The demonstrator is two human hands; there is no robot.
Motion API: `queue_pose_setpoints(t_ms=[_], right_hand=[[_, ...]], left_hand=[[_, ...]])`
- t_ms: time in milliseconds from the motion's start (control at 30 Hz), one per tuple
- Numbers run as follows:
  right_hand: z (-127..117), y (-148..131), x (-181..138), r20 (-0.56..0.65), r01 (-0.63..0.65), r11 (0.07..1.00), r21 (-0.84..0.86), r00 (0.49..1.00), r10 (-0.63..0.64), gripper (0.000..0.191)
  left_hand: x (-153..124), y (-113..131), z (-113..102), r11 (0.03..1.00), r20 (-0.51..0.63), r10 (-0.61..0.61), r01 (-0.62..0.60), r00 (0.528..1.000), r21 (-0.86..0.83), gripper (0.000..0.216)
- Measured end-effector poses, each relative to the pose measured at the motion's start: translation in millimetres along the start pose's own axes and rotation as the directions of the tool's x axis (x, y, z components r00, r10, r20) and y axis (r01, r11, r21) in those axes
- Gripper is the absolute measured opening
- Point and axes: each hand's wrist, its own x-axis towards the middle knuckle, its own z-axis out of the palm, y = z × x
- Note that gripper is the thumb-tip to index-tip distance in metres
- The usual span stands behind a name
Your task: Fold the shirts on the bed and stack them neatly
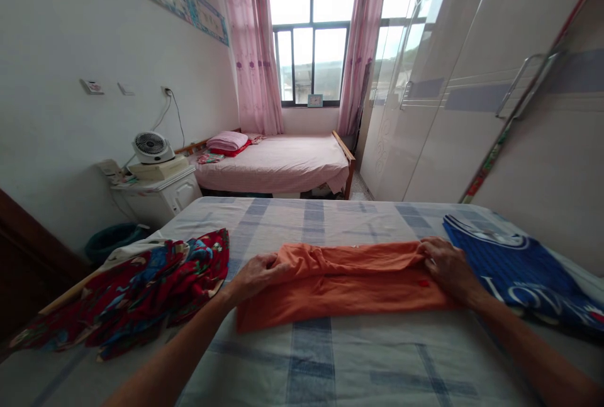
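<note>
An orange shirt point(340, 290), folded into a long strip, lies across the striped bed in front of me. A small red patch shows near its right end. My left hand point(262, 270) grips the strip's left end, the thumb and fingers closed on the cloth. At the opposite end, my right hand point(443, 262) has its fingers curled around the upper right edge. The upper layer between both hands is wrinkled. Right of my right hand lies a blue garment point(523, 262) with white lettering. A crumpled red floral garment point(184, 281) rests left of my left hand.
The bed's sheet point(311, 356) is white with blue-grey stripes. Beyond it stands a second bed point(292, 158) with pink bedding. A white cabinet point(160, 190) carrying a fan point(152, 146) is at the left wall. Tall glossy wardrobes point(438, 111) line the right side.
</note>
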Motion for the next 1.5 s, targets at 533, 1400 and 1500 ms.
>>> queue_pose_setpoints(t_ms=[533,1400,1500], right_hand=[[-12.6,6.5,33.3,-0.097,-0.031,0.994,0.104,0.994,0.041,0.015],[9.0,-7.6,30.0,0.071,-0.13,0.989,0.07,0.99,0.125,0.028],[13.6,-9.0,34.6,0.074,-0.199,0.979,0.051,0.978,0.195,0.026]], left_hand=[[16.4,10.0,-24.1,0.848,-0.159,-0.075,-0.021,0.984,-0.53,0.034],[43.7,-18.8,-11.2,0.905,-0.153,-0.068,0.126,0.986,0.406,0.018],[43.0,-21.7,-7.3,0.873,-0.165,-0.103,0.169,0.981,0.458,0.02]])
